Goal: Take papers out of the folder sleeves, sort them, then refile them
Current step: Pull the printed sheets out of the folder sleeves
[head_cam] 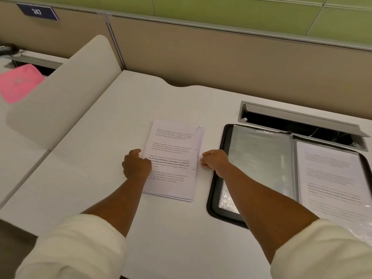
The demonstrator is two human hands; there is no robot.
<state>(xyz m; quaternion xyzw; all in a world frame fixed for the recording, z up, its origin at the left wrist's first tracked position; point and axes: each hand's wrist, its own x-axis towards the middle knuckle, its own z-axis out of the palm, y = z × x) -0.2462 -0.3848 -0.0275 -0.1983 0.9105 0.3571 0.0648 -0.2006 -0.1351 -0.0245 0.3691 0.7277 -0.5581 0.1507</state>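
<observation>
Rolled white sleeves point(76, 248), near edge, both forearms reaching out over the white tabletop point(96, 150).

Item 1: loose stack of white printed paper sheets point(173, 158), centre of tabletop, edges slightly fanned at the near and far right corners.

Item 2: black-edged display folder with clear plastic sleeves point(259, 164), open flat, just right of the stack; left sleeve looks empty, right sleeve still holds a printed page point(330, 176).

Left hand point(136, 165): fingers curled, resting on the stack's left edge; whether they pinch a sheet cannot be told.

Right hand point(214, 159): fingers curled, at the stack's right edge, between stack and folder; touching or just beside, grip not discernible.

Risk, judged: squaring or lifting an uneven stack from both sides could let lower sheets slide out and lose their order; the right forearm, crossing the folder's near left corner, could drag it.

Other: pink flat case point(18, 85), far left; open grey cable tray point(302, 121), behind folder.
</observation>
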